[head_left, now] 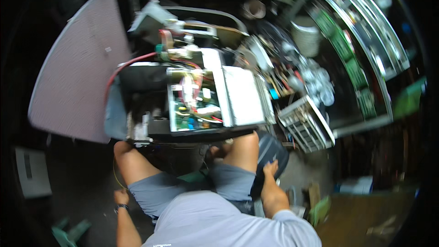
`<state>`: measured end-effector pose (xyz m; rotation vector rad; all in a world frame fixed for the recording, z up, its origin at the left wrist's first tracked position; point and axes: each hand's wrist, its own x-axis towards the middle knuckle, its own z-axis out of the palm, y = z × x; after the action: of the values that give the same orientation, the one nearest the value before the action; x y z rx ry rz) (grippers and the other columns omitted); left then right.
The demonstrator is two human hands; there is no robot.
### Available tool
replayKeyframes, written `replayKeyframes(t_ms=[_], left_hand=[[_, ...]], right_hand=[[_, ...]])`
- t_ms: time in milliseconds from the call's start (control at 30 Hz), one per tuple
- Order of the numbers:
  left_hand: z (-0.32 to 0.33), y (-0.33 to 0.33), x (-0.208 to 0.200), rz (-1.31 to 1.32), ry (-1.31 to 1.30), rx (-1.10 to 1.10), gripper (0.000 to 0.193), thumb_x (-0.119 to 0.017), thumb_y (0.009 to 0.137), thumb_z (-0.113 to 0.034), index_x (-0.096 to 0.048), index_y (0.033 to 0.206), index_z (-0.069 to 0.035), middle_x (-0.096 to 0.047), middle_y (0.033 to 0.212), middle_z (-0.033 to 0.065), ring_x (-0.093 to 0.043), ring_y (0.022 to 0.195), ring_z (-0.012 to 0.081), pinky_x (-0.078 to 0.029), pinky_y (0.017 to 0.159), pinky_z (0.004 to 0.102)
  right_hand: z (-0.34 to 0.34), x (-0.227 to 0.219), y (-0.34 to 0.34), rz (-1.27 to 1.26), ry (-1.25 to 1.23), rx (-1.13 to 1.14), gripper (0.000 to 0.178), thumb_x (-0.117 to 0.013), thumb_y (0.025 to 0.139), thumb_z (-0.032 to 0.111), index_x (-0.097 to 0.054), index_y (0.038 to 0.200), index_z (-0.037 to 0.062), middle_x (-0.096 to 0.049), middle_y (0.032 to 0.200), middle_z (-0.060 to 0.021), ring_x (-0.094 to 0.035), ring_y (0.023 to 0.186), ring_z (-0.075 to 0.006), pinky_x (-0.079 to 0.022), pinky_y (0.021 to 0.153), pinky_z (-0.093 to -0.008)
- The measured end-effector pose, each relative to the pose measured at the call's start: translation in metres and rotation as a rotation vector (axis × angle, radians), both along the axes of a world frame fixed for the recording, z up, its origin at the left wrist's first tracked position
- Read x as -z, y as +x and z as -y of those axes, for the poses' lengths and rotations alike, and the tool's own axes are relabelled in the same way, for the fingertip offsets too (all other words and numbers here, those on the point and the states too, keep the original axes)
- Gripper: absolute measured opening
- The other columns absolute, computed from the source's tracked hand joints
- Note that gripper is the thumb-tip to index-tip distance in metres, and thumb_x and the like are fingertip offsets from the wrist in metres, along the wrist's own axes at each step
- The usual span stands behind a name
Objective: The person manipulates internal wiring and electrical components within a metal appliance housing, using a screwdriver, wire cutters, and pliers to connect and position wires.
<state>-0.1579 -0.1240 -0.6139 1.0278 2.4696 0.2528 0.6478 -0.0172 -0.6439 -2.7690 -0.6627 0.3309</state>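
Low on the left, beside my thigh, my left hand (121,196) looks closed, with a dark band on its wrist. A thin yellow cord (117,176) runs down to that hand; whether the fingers grip it is unclear. My right hand (270,169) is at the near edge of a dark, rounded thing with pale stripes (274,148), right of my knee. Blur hides its fingers. In front of my knees stands an opened appliance casing (141,98) with a circuit board (185,122), coloured wires and a white panel (244,96).
A large pale pink panel (84,73) leans at the left. To the right stand a white slatted frame (307,126), clear plastic pieces (317,80), a pale bucket (305,39) and a rack of green boards (340,48). A white box (33,173) lies at the far left.
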Motion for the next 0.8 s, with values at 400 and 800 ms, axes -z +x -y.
replayKeyframes(t_ms=[400, 800], left_hand=[[-0.216, 0.125, -0.398, 0.156, 1.164, 0.507, 0.017, -0.06, 0.103, -0.008, -0.072, 0.11, 0.001, -0.069, 0.104, 0.0138, -0.067, 0.096, 0.0258, -0.053, 0.086, 0.0355], [-0.41, 0.239, -0.359, 0.873, 0.811, 0.47, 0.036, -0.066, 0.105, -0.031, -0.075, 0.114, 0.002, -0.078, 0.097, 0.0134, -0.073, 0.087, 0.0242, -0.055, 0.08, 0.0349]], right_hand=[[-0.083, -0.068, 0.024, -0.175, -0.06, -0.233, 0.049, -0.078, 0.088, 0.023, -0.069, 0.128, -0.0041, -0.069, 0.133, -0.0291, -0.068, 0.124, -0.0424, -0.053, 0.104, -0.0455], [-0.178, -0.506, -0.293, 0.244, 0.688, -1.36, 0.019, -0.073, 0.095, 0.01, -0.072, 0.112, 0.0012, -0.071, 0.112, -0.0183, -0.069, 0.106, -0.0354, -0.054, 0.095, -0.0419]])
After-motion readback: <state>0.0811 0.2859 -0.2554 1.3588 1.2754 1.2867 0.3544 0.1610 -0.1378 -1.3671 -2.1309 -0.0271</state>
